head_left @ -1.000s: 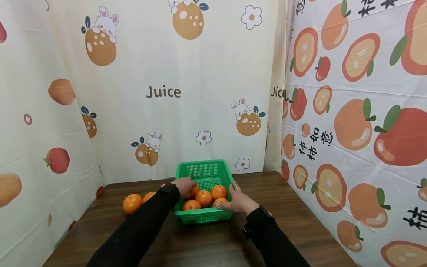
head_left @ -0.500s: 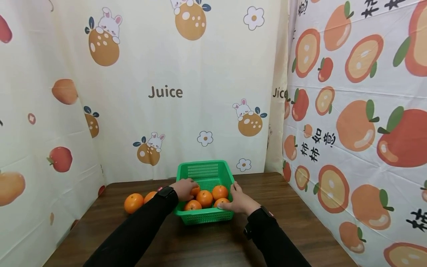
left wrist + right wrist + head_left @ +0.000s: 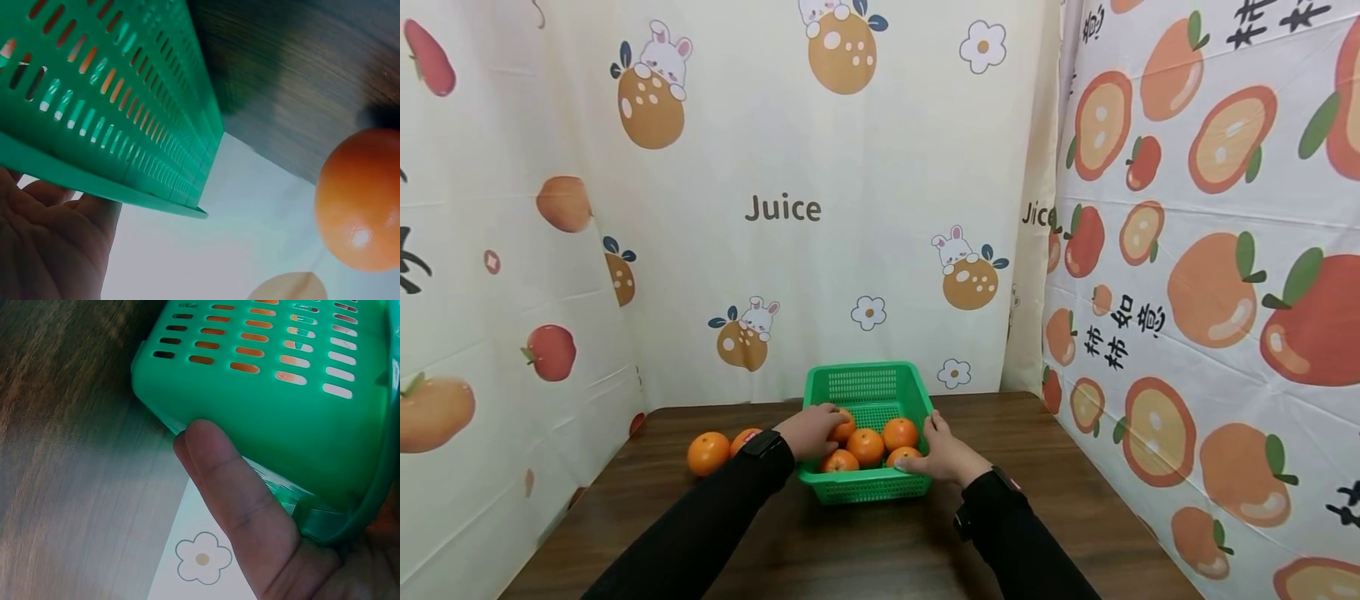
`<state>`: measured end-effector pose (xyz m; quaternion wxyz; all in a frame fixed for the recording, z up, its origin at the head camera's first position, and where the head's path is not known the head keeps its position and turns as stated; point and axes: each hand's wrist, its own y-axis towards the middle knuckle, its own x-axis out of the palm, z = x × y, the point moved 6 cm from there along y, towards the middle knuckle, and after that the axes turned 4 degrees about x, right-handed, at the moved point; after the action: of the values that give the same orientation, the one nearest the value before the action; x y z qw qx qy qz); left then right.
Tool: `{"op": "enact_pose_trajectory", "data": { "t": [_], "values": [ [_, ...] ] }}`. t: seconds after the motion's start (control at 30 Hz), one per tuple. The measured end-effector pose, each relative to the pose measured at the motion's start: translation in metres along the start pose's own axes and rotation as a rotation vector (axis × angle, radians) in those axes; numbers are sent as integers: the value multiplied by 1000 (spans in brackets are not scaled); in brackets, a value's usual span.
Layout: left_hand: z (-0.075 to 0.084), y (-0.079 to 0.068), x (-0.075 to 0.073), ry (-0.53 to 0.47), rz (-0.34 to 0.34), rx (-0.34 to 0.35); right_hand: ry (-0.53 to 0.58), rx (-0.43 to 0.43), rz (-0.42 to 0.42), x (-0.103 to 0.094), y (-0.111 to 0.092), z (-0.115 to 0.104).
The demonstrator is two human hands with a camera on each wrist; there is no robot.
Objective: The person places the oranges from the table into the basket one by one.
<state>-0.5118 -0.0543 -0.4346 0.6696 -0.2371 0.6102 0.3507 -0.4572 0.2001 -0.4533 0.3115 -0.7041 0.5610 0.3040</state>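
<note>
A green plastic basket (image 3: pixel 872 489) with slotted walls stands on the table, several oranges lying in its front half. My left hand (image 3: pixel 808 432) reaches over the basket's left rim, its thumb and fingers around the orange (image 3: pixel 845 424) at the left. In the left wrist view that hand (image 3: pixel 53 244) shows beyond the rim, fingertips hidden by the wall. At the right side my right hand (image 3: pixel 951 456) grips the basket rim, thumb over it near an orange (image 3: pixel 901 457). The right wrist view shows straight fingers (image 3: pixel 228 481) along the outer wall.
Two more oranges lie on the brown wooden table (image 3: pixel 880 554) left of the basket, one orange (image 3: pixel 708 453) in full view and another orange (image 3: pixel 745 439) partly behind the left sleeve. Fruit-printed curtains (image 3: pixel 880 208) stand around the table's back and sides.
The head view has swung slightly left, so everything sits further right. My left hand has drawn back a little toward the left rim, uncovering more of its orange. The right hand keeps its place.
</note>
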Motion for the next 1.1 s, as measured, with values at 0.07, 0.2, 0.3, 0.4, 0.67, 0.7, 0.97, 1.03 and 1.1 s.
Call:
{"op": "enact_pose_trajectory", "data": {
  "t": [0.07,0.2,0.3,0.4,0.67,0.7,0.97,1.03,1.1],
  "values": [
    [0,-4,0,-13,4,-13,12,1,-4,0,0,1],
    [2,-14,0,-15,26,-37,20,6,-6,0,-1,2],
    [6,-25,-2,-36,47,-76,19,8,-7,0,-2,2],
    [11,-36,-4,-56,66,-135,29,2,-8,-2,-3,0],
    [22,-57,-5,-66,138,-198,35,-5,-11,-4,-5,0],
    [23,-60,-5,-71,148,-200,35,-6,-13,-4,-5,0],
    [19,-82,1,-153,184,-245,25,3,-18,-2,-6,0],
    [17,-87,2,-173,189,-262,22,4,-17,-2,-6,0],
    [15,-91,5,-179,194,-272,20,5,-15,-2,-6,0]
  ]
}}
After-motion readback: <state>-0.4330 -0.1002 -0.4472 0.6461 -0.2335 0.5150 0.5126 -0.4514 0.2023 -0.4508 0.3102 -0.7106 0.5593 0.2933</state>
